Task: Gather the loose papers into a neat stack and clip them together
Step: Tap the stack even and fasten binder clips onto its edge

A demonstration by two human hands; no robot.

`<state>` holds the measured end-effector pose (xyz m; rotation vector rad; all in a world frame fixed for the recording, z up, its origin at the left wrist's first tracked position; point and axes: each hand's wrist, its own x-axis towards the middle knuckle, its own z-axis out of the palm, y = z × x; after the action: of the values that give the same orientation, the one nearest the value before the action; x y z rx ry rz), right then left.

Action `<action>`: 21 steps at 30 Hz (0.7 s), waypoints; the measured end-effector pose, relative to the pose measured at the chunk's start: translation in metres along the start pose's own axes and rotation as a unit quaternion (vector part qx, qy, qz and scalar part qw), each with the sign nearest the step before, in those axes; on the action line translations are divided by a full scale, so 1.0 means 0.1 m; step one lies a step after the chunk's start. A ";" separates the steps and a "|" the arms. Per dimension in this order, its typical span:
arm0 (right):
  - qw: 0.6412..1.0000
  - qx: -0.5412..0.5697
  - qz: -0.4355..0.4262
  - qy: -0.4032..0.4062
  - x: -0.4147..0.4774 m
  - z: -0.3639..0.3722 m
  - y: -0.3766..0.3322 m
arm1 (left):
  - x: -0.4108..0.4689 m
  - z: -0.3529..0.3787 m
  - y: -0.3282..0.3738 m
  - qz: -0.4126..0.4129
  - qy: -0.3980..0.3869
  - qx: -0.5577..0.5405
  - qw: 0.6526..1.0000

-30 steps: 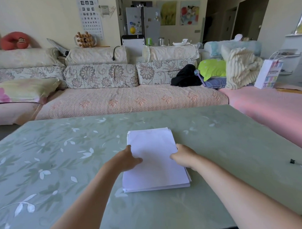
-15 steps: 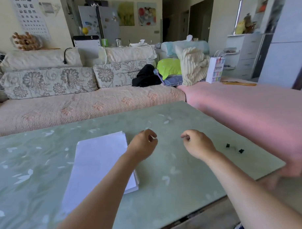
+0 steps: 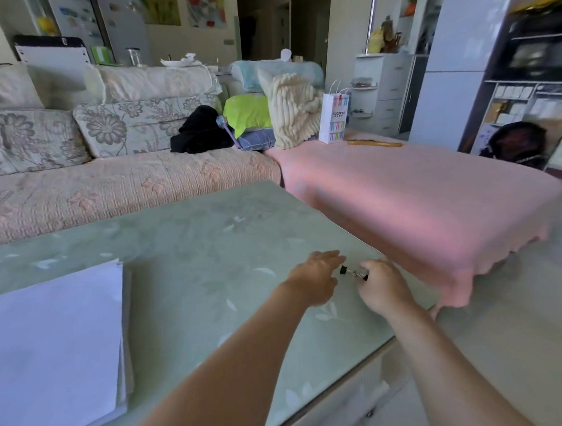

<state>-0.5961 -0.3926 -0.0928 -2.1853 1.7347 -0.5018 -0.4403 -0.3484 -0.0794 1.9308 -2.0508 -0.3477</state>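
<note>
- Left hand [image 3: 317, 275], fingers straight, hovers just beside the binder clips [image 3: 353, 271] on the table [image 3: 210, 247].
- Right hand [image 3: 382, 287] curls at their other end; grip unclear.
- Paper stack [image 3: 55, 348] lies well apart.

The paper stack [image 3: 55, 348] lies lower left on the tabletop [image 3: 195, 247]. The clips [image 3: 353, 273] sit right of centre, between left hand [image 3: 317, 280] and right hand [image 3: 382, 289]. The sofa [image 3: 113, 193] lies behind.
</note>
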 end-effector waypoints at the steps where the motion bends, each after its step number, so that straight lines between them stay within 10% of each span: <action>1: 1.000 0.004 -0.003 0.006 0.03 0.01 0.01 | 0.05 0.05 0.04 0.013 -0.005 0.016 1.000; 21: 0.984 0.144 -0.091 -0.055 -0.13 0.16 -1.17 | -0.86 -0.58 -0.75 -0.122 0.143 -0.014 0.982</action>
<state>-0.4896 -0.3541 -0.0564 -2.1272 1.3208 -0.6215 -0.3448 -0.2659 -0.0585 2.0827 -1.6272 -0.1401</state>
